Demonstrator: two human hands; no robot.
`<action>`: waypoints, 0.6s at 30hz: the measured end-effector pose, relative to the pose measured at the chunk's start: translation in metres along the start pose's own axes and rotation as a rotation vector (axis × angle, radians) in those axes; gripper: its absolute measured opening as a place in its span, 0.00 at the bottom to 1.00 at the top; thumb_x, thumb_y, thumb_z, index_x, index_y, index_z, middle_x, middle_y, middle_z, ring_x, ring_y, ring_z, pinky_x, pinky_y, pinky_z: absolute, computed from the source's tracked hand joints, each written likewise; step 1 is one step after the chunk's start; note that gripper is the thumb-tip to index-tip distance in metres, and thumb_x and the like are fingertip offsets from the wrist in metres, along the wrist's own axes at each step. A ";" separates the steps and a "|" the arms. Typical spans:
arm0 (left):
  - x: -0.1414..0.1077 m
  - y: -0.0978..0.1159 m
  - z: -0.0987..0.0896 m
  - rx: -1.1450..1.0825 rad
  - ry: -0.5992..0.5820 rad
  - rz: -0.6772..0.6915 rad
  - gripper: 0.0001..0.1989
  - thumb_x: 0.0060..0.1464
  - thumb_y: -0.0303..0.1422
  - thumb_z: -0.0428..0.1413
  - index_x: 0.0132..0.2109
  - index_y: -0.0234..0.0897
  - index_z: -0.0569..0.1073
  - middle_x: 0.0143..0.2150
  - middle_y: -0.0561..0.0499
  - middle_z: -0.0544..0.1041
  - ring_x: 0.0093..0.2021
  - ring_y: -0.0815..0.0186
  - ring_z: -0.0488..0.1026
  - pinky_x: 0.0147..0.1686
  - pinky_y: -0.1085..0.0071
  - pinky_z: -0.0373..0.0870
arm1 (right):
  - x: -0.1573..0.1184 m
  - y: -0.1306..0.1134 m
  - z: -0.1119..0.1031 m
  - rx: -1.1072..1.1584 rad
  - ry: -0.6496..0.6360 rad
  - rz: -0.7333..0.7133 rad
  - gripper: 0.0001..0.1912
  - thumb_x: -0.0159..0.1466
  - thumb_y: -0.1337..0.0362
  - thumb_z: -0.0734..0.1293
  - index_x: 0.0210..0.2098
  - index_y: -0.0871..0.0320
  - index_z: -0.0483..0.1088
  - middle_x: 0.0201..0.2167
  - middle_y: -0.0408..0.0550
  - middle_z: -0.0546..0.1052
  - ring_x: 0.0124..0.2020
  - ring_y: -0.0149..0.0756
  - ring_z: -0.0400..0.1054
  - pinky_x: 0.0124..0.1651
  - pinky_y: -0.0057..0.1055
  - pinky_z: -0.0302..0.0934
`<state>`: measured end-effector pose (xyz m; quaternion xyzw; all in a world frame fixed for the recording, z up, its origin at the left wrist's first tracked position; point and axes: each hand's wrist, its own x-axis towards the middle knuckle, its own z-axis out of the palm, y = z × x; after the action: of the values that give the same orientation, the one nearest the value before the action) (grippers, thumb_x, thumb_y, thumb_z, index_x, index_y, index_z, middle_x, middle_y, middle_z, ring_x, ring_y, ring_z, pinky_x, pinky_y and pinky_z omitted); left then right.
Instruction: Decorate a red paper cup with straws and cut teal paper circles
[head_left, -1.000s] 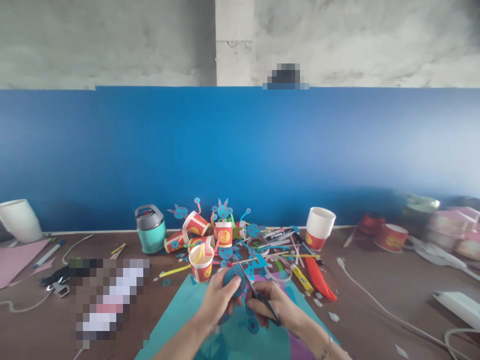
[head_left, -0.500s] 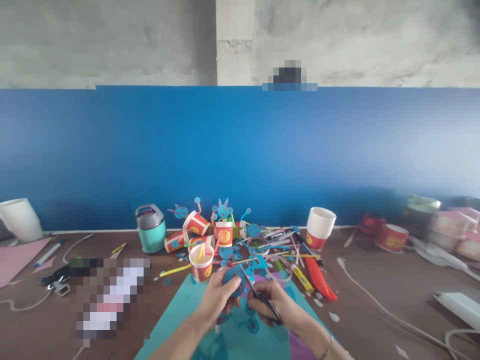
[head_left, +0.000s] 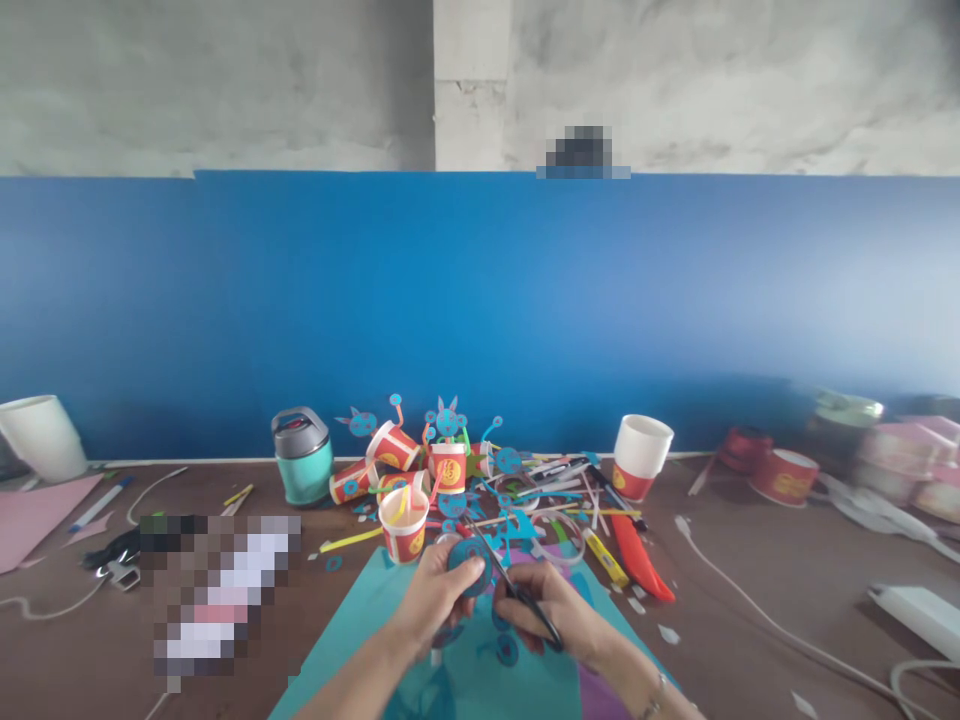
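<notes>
Between thumb and fingers, my left hand (head_left: pixel 433 592) pinches a round blue paper disc (head_left: pixel 470 566) with dark markings. A pair of black-handled scissors (head_left: pixel 534 607) is in my right hand (head_left: pixel 553 603), its blades pointing up and left along the disc's right edge. Whether the blades bite into the paper, I cannot tell. Below both hands lies a teal paper sheet (head_left: pixel 375 640), with another dark-marked blue disc (head_left: pixel 507 650) on it. Just beyond my left hand stands a red and white paper cup (head_left: pixel 403 525) with straws inside.
Behind are several cups with blue paper figures (head_left: pixel 447 418), and scattered pens and scraps. A teal flask (head_left: pixel 303 462) stands left; stacked paper cups (head_left: pixel 641 455), a yellow box cutter (head_left: pixel 606 557) and a red curved object (head_left: pixel 637 560) lie right. A blue partition (head_left: pixel 480 300) closes off the back.
Almost nothing differs. The disc in my left hand has turned or shifted slightly to the right against the scissors, while both hands keep their places.
</notes>
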<state>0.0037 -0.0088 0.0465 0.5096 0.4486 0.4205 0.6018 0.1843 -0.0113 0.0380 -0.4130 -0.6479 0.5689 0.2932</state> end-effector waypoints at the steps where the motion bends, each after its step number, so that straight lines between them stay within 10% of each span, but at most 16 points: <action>1: 0.000 0.000 0.000 -0.001 0.002 -0.003 0.20 0.45 0.50 0.60 0.33 0.37 0.71 0.13 0.60 0.65 0.11 0.76 0.53 0.13 0.78 0.46 | 0.000 0.000 0.000 -0.009 0.000 0.005 0.17 0.55 0.52 0.71 0.26 0.60 0.68 0.10 0.35 0.64 0.11 0.21 0.53 0.15 0.20 0.46; 18: 0.004 -0.005 -0.003 0.020 0.020 0.024 0.19 0.45 0.49 0.59 0.34 0.37 0.70 0.15 0.62 0.63 0.12 0.77 0.53 0.12 0.78 0.46 | -0.001 -0.003 -0.001 0.017 -0.011 0.037 0.14 0.55 0.56 0.71 0.28 0.61 0.69 0.11 0.36 0.67 0.11 0.22 0.56 0.16 0.21 0.50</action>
<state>0.0025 -0.0048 0.0405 0.5169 0.4527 0.4282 0.5869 0.1848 -0.0121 0.0409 -0.4195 -0.6367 0.5820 0.2827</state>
